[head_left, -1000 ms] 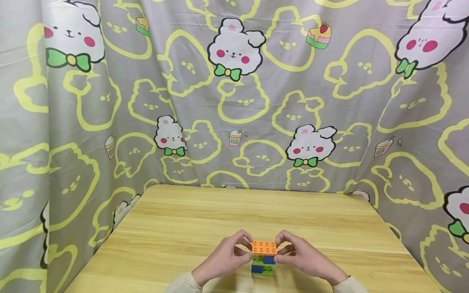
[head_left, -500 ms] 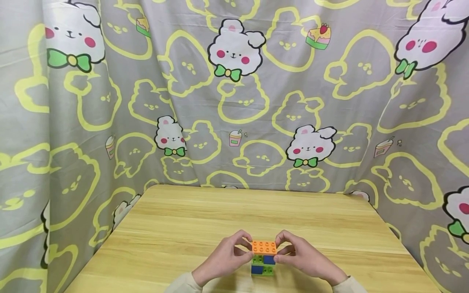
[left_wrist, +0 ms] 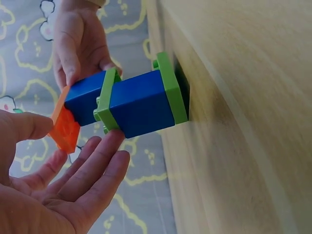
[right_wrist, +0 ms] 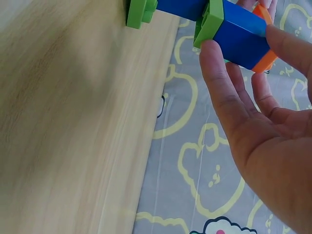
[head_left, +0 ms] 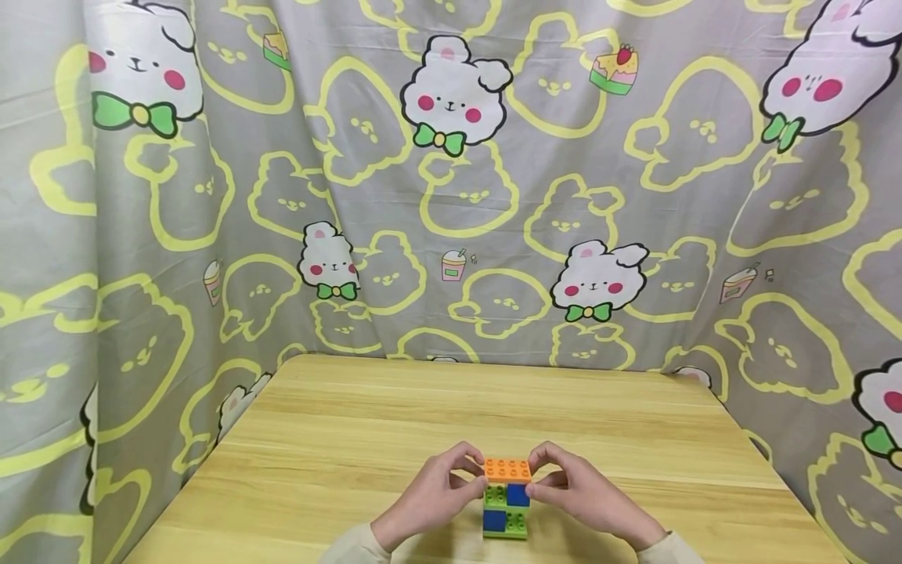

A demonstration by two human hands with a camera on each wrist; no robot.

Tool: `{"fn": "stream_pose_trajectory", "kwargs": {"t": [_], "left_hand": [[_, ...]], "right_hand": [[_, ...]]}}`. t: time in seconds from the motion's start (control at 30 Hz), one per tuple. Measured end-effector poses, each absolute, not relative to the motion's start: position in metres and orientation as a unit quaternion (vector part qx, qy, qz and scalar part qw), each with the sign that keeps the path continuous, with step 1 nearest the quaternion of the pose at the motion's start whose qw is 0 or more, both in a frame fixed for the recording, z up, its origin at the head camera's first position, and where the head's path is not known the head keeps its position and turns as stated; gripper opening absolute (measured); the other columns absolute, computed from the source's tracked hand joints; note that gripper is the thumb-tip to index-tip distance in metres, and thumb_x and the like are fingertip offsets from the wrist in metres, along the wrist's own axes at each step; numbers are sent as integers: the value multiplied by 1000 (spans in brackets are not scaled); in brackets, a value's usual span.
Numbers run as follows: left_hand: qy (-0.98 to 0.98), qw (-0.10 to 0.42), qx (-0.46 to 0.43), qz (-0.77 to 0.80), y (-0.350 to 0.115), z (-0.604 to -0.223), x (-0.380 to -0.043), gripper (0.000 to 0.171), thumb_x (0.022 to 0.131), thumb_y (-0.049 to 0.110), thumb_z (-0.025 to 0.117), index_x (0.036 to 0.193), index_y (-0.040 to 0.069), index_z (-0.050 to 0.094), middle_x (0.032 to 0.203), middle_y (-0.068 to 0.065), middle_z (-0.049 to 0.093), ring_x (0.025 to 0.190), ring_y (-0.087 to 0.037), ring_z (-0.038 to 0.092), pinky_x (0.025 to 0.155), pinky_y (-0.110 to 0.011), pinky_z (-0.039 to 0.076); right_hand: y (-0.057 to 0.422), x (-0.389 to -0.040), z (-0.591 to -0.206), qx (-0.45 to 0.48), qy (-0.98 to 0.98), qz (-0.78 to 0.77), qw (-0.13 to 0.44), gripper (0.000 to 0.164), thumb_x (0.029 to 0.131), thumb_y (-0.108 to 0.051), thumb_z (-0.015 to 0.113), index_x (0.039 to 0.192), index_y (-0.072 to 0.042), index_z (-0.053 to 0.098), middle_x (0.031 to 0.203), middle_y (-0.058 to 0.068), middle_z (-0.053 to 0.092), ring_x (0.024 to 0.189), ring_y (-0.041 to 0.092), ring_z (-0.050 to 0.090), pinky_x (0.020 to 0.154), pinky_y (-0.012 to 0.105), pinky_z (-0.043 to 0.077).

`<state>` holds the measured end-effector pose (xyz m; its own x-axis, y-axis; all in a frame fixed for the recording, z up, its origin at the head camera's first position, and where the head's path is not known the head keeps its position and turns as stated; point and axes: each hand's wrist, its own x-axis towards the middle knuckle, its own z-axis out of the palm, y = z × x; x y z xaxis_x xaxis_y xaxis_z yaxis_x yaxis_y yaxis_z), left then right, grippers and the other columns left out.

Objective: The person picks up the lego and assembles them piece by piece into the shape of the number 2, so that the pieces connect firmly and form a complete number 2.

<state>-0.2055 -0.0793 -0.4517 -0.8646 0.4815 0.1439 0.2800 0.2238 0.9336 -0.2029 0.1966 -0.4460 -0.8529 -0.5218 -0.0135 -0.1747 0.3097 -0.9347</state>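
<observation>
A tower of toy building blocks stands between both hands in the head view. An orange studded plate (head_left: 507, 470) forms its top, above a blue block (head_left: 518, 495) at the right. Below come a green plate (head_left: 496, 494), another blue block (head_left: 494, 521) at the left, and a green base plate (head_left: 505, 536). My left hand (head_left: 440, 492) holds the tower's upper left side, its thumb on the orange plate in the left wrist view. My right hand (head_left: 579, 495) grips the upper right side, thumb near the orange plate and a fingertip at the middle green plate.
The wooden table (head_left: 395, 407) spreads out behind and beside the hands. A grey curtain (head_left: 493, 196) printed with bunny heads and yellow outlines hangs around its back and sides.
The tower has tipped so that its blue front faces show taller; the base plate sits lower in the head view, the orange top slightly higher. Both hands keep nearly the same places.
</observation>
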Motion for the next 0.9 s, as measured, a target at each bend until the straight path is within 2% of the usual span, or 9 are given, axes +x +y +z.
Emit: {"fn": "stream_pose_trajectory", "kwargs": {"t": [0.33,0.6,0.9], "left_hand": [[779,84,241,573,-79,-454,-207,17,101,19,65,117,13,62,108,-18,73,85,-32,75,72,-26,57],[787,77,242,562,-80,-455,-209,20,101,17,64,120,14,63,101,-9,75,84,-31,75,73,-26,57],[788,85,241,560,-79,-459,-208,37,95,13,71,130,14,60,101,-8,75,85,-30,75,76,-26,58]], "right_hand": [[194,-206,-449,-204,805,-538,145,36,100,-35,68,121,-10,55,121,11,60,103,23,71,83,34,58],[194,-207,-451,-198,805,-542,135,37,99,-32,69,123,-8,54,117,11,60,100,23,70,81,32,57],[193,-207,-455,-193,801,-554,117,35,99,-27,69,122,-6,54,117,12,61,97,22,72,79,33,58]]}}
